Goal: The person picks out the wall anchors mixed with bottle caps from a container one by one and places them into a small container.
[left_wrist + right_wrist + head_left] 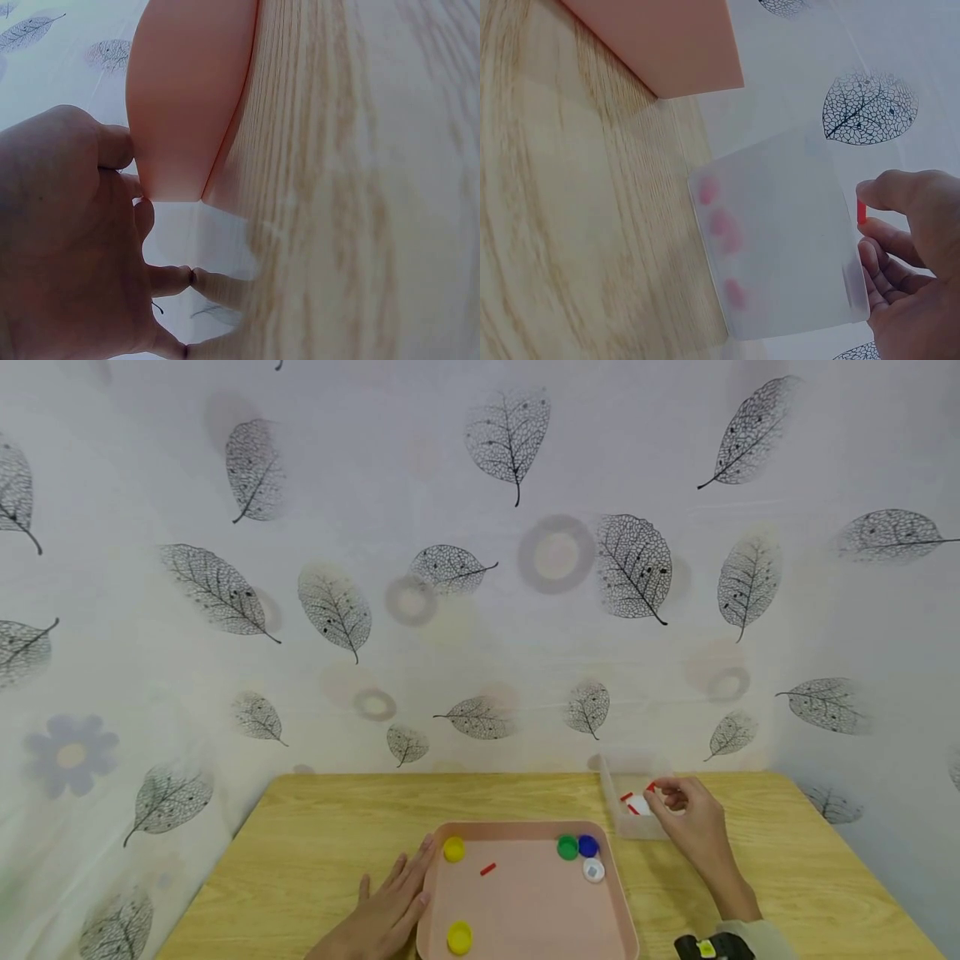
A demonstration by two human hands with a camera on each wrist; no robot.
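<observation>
My right hand (696, 827) pinches a small red stick (862, 211) between thumb and forefinger, at the top of a translucent plastic box (787, 247). Inside that box lie more red sticks (627, 797) and something white (639, 805). With fingers fairly straight, my left hand (386, 910) rests against the left side of the pink tray (525, 831). One red stick (488, 869) lies in the tray, below and right of a yellow cap (453, 849). Another yellow cap (460, 937) sits nearer me. A green cap (567, 847), a blue cap (588, 846) and a white cap (593, 870) cluster at the far right corner.
Under everything is a wood-grain table (337, 810). A leaf-printed curtain (480, 652) hangs behind it and down both sides. The translucent box stands just beyond the tray's far right corner, close to the curtain.
</observation>
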